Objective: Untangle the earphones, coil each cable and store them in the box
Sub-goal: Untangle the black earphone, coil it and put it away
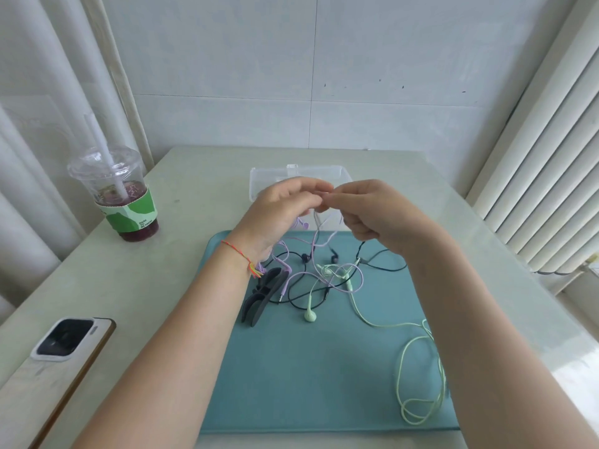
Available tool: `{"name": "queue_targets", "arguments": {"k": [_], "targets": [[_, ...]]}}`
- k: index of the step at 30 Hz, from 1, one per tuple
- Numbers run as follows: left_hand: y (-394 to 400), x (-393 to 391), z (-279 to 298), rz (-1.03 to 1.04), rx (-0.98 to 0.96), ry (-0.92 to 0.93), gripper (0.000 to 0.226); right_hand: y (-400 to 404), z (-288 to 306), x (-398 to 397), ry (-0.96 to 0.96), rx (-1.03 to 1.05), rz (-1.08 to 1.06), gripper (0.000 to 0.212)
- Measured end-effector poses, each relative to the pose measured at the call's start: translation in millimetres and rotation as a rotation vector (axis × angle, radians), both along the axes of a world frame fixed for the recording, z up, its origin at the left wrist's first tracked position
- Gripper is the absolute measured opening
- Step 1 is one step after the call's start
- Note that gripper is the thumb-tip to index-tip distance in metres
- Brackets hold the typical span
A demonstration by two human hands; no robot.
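Pale green glossy tabletop; teal rectangular mat lying on it near the front edge; clear plastic domed-lid cup with white straw, green-and-white sleeve and dark red drink, far left; smartphone face down, pale back, dark camera block, near left; white ribbed radiator at right; white tiled wall behind

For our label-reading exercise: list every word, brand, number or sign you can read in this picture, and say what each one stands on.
"DARE TO BE FRESH", or words close to it: small white print on the green sleeve of the drink cup; only "DARE TO" is fairly sure, the rest is too blurred to confirm.
Phone: no readable text on its back.
Clear box, teal mat, earphones: no text visible.
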State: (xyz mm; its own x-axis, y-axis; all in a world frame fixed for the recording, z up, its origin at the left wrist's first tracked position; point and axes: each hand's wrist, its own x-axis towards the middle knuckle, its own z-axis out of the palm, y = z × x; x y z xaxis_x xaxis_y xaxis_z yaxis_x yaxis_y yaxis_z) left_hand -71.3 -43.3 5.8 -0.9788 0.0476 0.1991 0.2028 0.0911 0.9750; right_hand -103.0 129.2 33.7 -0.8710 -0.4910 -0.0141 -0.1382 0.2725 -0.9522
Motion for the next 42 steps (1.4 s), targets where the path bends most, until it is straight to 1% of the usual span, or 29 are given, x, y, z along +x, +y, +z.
{"name": "queue_targets", "arguments": {"k": [2, 3, 6, 8, 9, 10, 11, 12, 14, 16, 17, 18, 19, 21, 23, 24, 27, 29, 33, 36, 38, 39, 40, 42], "targets": [[0.3, 0.9, -1.4, 0.006, -0.041, 0.002, 0.015, -2.3, 1.3, 1.1, -0.003, -0.076, -0.025, 0.017], [0.2, 0.5, -3.5, 0.021, -0.068, -0.007, 0.012, -2.9, 2.2, 0.6, -0.005, -0.147, -0.056, 0.017], [-3.6, -1.9, -11.8, 0.017, -0.163, -0.073, 0.010, -1.0, 5.4, -3.6, 0.014, -0.400, -0.225, 0.019], [-7.4, -3.0, -14.5, 0.017, -0.230, -0.108, 0.011, 0.2, 6.0, -7.8, 0.035, -0.503, -0.327, 0.021], [-8.6, -3.4, -15.2, 0.025, -0.251, -0.111, 0.011, 0.3, 5.3, -9.7, 0.036, -0.521, -0.354, 0.021], [-8.8, -3.0, -14.8, 0.041, -0.259, -0.108, 0.011, 0.7, 4.3, -11.7, 0.028, -0.506, -0.368, 0.021], [-8.9, -2.1, -13.4, 0.073, -0.267, -0.102, 0.011, 1.0, 3.7, -12.9, 0.017, -0.448, -0.372, 0.021], [-8.6, -0.9, -11.9, 0.115, -0.276, -0.094, 0.012, 2.0, 2.8, -14.6, 0.002, -0.345, -0.365, 0.022], [-9.9, -0.9, -10.4, 0.179, -0.278, -0.069, 0.013, 3.6, 0.4, -14.9, 0.005, -0.010, -0.333, 0.023], [-11.9, -3.6, -11.6, 0.194, -0.300, -0.055, 0.011, 3.2, -3.9, -15.3, 0.128, 0.366, -0.329, 0.034], [-11.3, -3.9, -11.4, 0.189, -0.327, -0.053, 0.011, 1.7, -5.2, -14.1, 0.221, 0.460, -0.339, 0.040], [-10.0, -4.0, -11.4, 0.186, -0.359, -0.051, 0.010, -0.8, -3.6, -9.9, 0.302, 0.461, -0.332, 0.044], [-8.8, -4.9, -11.7, 0.178, -0.384, -0.049, 0.010, -3.4, -1.9, -4.8, 0.374, 0.401, -0.288, 0.046], [-6.4, -5.2, -12.6, 0.136, -0.414, -0.032, 0.013, -7.4, 0.1, 1.6, 0.453, 0.331, -0.144, 0.045], [-4.5, -4.5, -13.8, 0.106, -0.456, -0.010, 0.016, -9.9, -2.0, 4.9, 0.428, 0.379, -0.021, 0.030], [-4.2, -4.8, -14.7, 0.107, -0.484, -0.009, 0.016, -11.0, -3.5, 5.5, 0.408, 0.407, 0.003, 0.022], [-4.4, -4.4, -15.5, 0.109, -0.518, -0.022, 0.014, -11.7, -6.8, 3.0, 0.382, 0.425, -0.036, 0.010], [-4.4, -3.3, -15.2, 0.112, -0.510, -0.033, 0.014, -12.0, -7.2, 1.9, 0.388, 0.435, -0.067, 0.011], [-5.9, -2.1, -14.3, 0.101, -0.532, -0.082, 0.011, -11.1, -7.4, -0.7, 0.461, 0.595, -0.111, 0.013], [-12.5, -3.6, -14.3, 0.092, -0.640, -0.127, 0.012, -7.4, -8.4, -4.6, 0.501, 0.671, -0.268, 0.015], [-17.4, -5.1, -16.1, 0.088, -0.721, -0.156, 0.015, -4.9, -7.2, -6.0, 0.532, 0.642, -0.375, 0.015], [-19.1, -5.6, -16.5, 0.085, -0.726, -0.164, 0.017, -4.1, -5.3, -5.9, 0.547, 0.607, -0.394, 0.015], [-19.4, -5.0, -16.0, 0.086, -0.699, -0.161, 0.022, -3.4, -2.8, -5.5, 0.554, 0.572, -0.384, 0.014], [-17.0, -3.6, -13.5, 0.094, -0.546, -0.102, 0.037, -2.8, 2.9, -2.2, 0.538, 0.526, -0.280, 0.011]]}}
